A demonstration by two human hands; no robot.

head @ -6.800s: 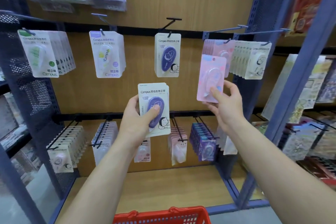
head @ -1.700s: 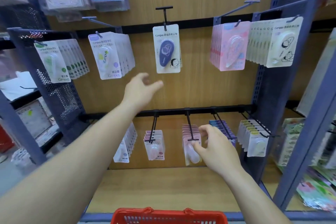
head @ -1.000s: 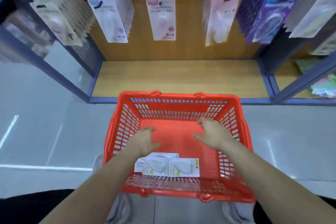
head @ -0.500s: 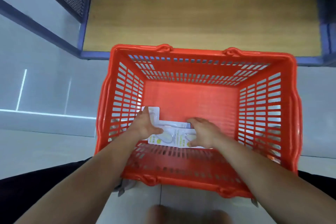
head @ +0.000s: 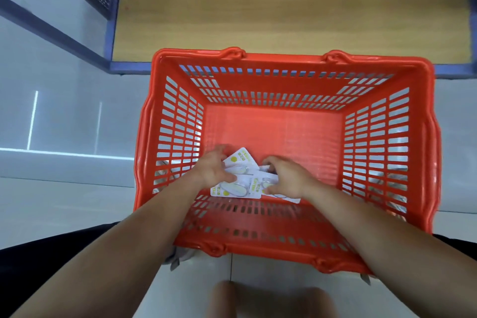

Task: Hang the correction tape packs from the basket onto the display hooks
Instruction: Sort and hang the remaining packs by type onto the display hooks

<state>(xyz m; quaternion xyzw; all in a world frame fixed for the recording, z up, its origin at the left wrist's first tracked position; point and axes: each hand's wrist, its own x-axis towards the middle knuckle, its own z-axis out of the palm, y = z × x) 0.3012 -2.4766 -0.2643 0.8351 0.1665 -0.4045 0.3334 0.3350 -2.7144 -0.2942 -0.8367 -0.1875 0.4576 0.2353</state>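
– Packs first: where are they?

– Correction tape packs [head: 238,187], white cards with yellow-green print, lie in a loose overlapping fan on the floor of the red basket [head: 284,59]. They sit toward its near-left corner, close to the near wall. One card sits askew at the far side of the fan. I cannot tell how many there are.

– And the hands?

– Both are down inside. The left hand [head: 214,170] has its fingers curled over the far edge of the askew card, with the thumb pressed on the face of the pile. The right hand [head: 286,178] pinches the fan's right end, fingers hooked over the far edge and thumb at the near edge. Both forearms come in over the near rim, wrists bent down.

– So it's gathering. How should it be done well?

– I'd square the cards into one stack between both hands before lifting, hanging ends all one way, so they go onto the display hooks without fumbling. Hold them by the card edges, not the blisters. Lift straight up, since a loose fan could shed a card.

– What's beyond the basket?

– A wooden bottom shelf [head: 284,13] lies just past the far rim. The hooks are out of view.
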